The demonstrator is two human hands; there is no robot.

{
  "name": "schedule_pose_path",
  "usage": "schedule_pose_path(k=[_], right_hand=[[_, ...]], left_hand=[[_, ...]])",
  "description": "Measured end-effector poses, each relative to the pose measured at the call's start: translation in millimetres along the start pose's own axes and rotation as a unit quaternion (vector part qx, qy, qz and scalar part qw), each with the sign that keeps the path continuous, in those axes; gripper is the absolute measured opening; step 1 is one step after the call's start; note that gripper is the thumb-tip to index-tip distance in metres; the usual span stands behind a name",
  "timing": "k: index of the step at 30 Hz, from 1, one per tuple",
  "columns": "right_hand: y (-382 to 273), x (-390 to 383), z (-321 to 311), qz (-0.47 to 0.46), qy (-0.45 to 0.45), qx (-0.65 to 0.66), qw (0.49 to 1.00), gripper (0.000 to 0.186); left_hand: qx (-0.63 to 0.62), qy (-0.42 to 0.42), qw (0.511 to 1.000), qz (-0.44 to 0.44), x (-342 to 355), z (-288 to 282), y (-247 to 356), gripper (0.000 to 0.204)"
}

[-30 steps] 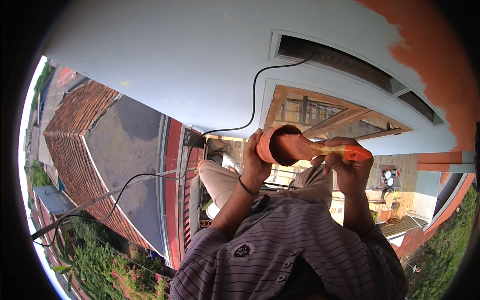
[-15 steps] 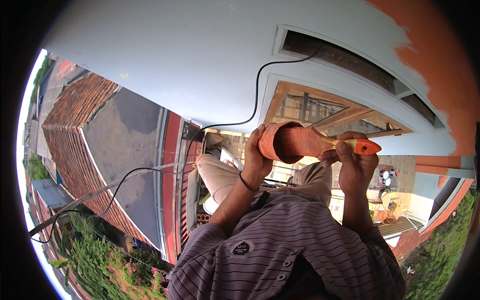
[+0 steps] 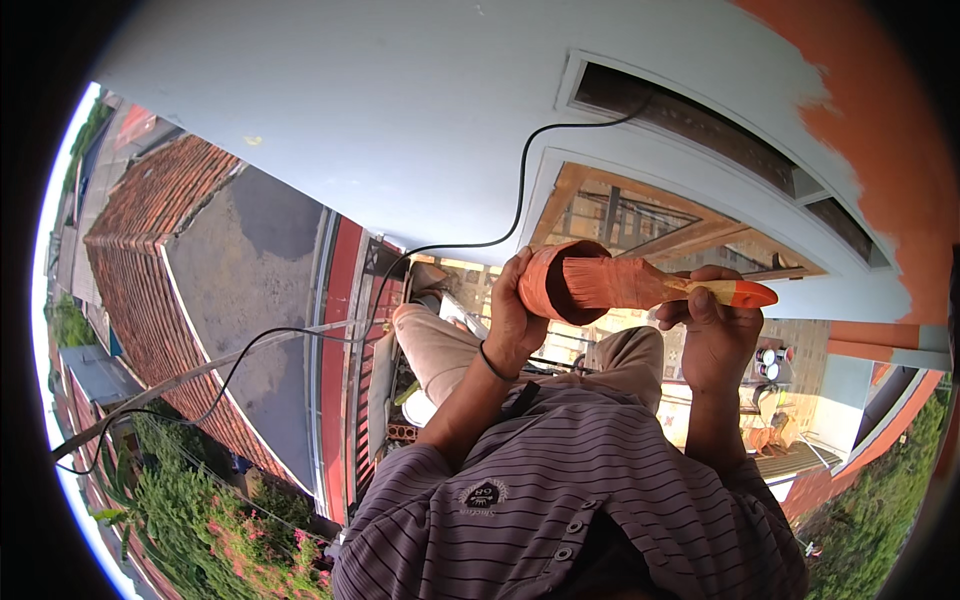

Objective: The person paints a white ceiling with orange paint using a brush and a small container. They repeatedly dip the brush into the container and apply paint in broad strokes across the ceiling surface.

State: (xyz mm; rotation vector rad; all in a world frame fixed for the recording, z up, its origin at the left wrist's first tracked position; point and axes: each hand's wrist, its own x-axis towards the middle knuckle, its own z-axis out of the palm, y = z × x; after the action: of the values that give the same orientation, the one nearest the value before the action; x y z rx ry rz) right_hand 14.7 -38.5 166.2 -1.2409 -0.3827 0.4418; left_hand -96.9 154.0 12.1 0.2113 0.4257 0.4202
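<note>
While the left grip [image 3: 513, 318] clasps an orange cup [image 3: 538, 284], the right grip [image 3: 722, 325] pinches a paintbrush [image 3: 622, 284].

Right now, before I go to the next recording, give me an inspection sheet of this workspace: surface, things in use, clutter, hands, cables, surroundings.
Surface: pale wall, with ragged-edged orange paint on the picture's right.
Things in use: orange cup, tilted; paintbrush, orange bristles at the cup's mouth, contact unclear.
Clutter: round containers lower down at right; contents too small to tell.
Hands: left hand grips the cup; right hand holds the brush by its handle.
Cables: black cable runs from a narrow opening across the wall toward the left.
Surroundings: tiled roof and flowering shrubs at left.
</note>
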Motion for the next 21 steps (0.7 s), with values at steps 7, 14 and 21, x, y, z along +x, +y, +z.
schedule_pose_path(k=[7,14,21], right_hand=[[11,5,-8,0.033,-0.001,0.081,0.996,0.023],[10,2,-10,-0.039,-0.035,0.101,0.994,0.020],[10,7,-9,-0.082,-0.069,0.059,0.992,0.023]], left_hand=[[0.005,-0.012,1.000,-0.012,-7,12,6,0.049],[-0.012,-0.012,1.000,0.011,-2,3,5,0.048],[-0.016,-0.002,1.000,-0.010,-5,8,9,0.042]])
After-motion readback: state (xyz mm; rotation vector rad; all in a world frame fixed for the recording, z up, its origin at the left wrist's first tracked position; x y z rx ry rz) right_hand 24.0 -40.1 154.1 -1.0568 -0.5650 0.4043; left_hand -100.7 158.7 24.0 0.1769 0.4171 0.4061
